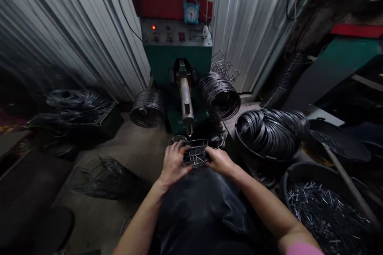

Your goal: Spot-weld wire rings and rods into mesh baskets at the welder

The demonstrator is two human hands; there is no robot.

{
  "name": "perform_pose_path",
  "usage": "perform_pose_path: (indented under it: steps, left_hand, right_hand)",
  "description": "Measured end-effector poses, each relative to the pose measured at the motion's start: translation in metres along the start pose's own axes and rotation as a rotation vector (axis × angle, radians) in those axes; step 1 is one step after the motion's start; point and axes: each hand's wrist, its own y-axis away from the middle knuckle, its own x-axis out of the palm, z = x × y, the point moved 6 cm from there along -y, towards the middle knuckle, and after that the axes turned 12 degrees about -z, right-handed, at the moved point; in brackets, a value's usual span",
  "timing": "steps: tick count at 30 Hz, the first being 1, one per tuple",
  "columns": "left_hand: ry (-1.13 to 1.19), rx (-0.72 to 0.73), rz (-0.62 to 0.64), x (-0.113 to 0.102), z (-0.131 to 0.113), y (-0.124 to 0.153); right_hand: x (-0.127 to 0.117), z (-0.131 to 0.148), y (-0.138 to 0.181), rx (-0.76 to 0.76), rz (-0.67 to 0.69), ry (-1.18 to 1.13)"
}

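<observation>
My left hand (pixel 174 163) and my right hand (pixel 219 160) both grip a small wire frame (pixel 196 154), one on each side, just above my lap. The frame sits right under the tip of the metal arm (pixel 186 103) of a green welding machine (pixel 177 63). Fingers of both hands are curled round the frame's rim. Two small round pieces (pixel 177 140) lie on the machine's base beside the frame.
Coils of wire rings (pixel 220 95) hang on both sides of the machine. A black tub of dark rings (pixel 269 131) and a tub of short metal rods (pixel 324 207) stand at my right. Wire baskets (pixel 104 175) lie on the floor at left. Corrugated metal walls stand behind.
</observation>
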Motion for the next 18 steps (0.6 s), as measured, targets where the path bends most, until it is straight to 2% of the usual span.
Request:
perform_pose_path:
  steps: [5,9,14,18]
  left_hand:
    - [0.047,-0.032,0.029,0.006,0.002,0.002]
    - [0.118,-0.107,0.052,0.007,0.013,0.004]
    - [0.139,-0.113,0.056,0.007,0.016,0.003]
    - [0.143,-0.120,0.055,0.013,0.021,0.005]
  right_hand:
    - [0.020,0.003,-0.001,0.083,-0.136,-0.251]
    - [0.025,0.005,0.003,-0.038,-0.023,-0.454]
    - [0.013,0.012,0.000,-0.210,0.112,-0.388]
    - [0.016,0.012,-0.001,-0.252,0.104,-0.298]
